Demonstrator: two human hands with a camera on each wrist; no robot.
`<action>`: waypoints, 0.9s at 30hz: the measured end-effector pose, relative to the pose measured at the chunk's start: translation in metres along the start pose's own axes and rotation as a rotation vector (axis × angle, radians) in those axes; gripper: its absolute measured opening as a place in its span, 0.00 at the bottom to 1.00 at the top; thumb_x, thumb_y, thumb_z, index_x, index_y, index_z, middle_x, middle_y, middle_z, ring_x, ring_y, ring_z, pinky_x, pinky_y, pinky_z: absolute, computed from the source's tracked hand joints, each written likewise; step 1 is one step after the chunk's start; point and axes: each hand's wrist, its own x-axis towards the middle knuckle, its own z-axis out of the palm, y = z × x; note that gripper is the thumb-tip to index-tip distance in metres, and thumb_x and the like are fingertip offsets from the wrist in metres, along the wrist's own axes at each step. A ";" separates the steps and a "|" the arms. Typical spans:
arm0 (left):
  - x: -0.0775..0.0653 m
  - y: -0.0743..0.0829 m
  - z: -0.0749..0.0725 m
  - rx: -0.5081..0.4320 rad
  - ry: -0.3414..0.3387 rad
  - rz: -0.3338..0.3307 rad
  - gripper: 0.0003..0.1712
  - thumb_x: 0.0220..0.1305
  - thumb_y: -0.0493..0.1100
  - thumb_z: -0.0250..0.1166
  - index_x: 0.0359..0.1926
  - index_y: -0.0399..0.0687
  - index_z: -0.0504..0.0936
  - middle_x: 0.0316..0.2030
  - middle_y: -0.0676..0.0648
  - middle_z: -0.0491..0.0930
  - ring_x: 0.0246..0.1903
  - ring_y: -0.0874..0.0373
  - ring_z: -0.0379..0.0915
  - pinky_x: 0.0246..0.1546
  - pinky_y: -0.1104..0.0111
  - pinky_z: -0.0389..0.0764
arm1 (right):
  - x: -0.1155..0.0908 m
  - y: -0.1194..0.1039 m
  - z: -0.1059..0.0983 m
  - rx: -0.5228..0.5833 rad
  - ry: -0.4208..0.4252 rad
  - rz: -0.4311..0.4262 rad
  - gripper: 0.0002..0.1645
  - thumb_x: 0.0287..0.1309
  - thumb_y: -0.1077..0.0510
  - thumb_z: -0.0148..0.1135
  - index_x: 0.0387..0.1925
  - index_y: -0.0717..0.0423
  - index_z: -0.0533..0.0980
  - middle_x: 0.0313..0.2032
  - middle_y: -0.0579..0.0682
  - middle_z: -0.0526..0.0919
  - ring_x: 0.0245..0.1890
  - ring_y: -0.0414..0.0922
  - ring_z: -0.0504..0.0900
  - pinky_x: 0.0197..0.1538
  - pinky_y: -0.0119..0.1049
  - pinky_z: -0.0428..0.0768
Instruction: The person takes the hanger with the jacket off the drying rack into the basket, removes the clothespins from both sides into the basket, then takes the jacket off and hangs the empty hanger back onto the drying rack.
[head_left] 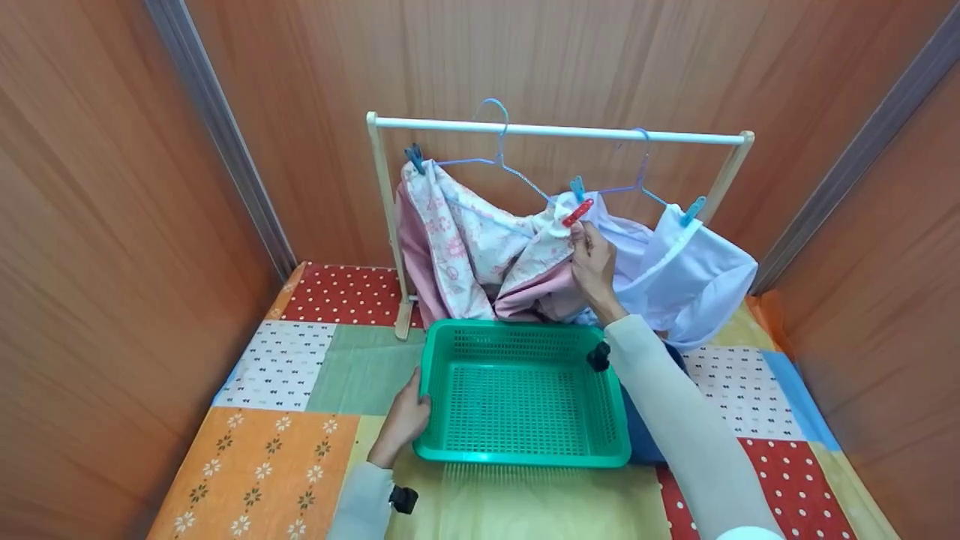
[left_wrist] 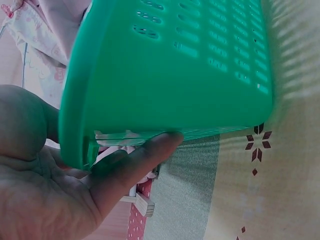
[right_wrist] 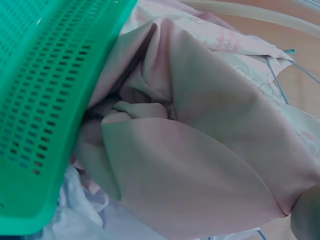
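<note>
My left hand (head_left: 409, 412) grips the left rim of an empty green plastic basket (head_left: 525, 457); in the left wrist view, the fingers (left_wrist: 135, 170) reach along its outside wall. At the rack, my right hand (head_left: 594, 262) pinches the upper right corner of a pink garment with a floral-print side (head_left: 487, 232), just below a red clothespin (head_left: 577, 213). That garment hangs on a purple-blue hanger (head_left: 517, 176), with a dark blue clothespin (head_left: 415, 159) at its left end. The right wrist view shows its pink cloth (right_wrist: 195, 165) drawn taut towards the hand.
A white rod (head_left: 600, 132) on wooden legs forms the rack. On the right hangs a pale lilac garment (head_left: 705, 270) with light blue clothespins (head_left: 694, 210). Something dark blue (head_left: 646, 431) lies partly under the basket. Wooden panels (head_left: 97, 262) enclose the patchwork cloth (head_left: 277, 465).
</note>
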 end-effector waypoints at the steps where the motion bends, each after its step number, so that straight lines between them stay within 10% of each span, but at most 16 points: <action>1: 0.000 0.000 0.000 -0.003 -0.002 -0.004 0.34 0.72 0.31 0.46 0.75 0.29 0.46 0.72 0.28 0.56 0.71 0.32 0.54 0.68 0.39 0.59 | 0.000 0.001 -0.002 -0.002 0.002 -0.003 0.21 0.71 0.52 0.53 0.24 0.61 0.71 0.19 0.43 0.69 0.20 0.38 0.66 0.28 0.30 0.62; 27: 0.000 -0.002 0.001 0.019 0.003 -0.023 0.34 0.72 0.32 0.48 0.75 0.30 0.48 0.71 0.28 0.58 0.70 0.33 0.57 0.66 0.40 0.63 | -0.022 0.005 -0.063 -0.009 -0.086 -0.052 0.16 0.71 0.61 0.52 0.28 0.66 0.75 0.16 0.54 0.65 0.15 0.32 0.56 0.23 0.28 0.55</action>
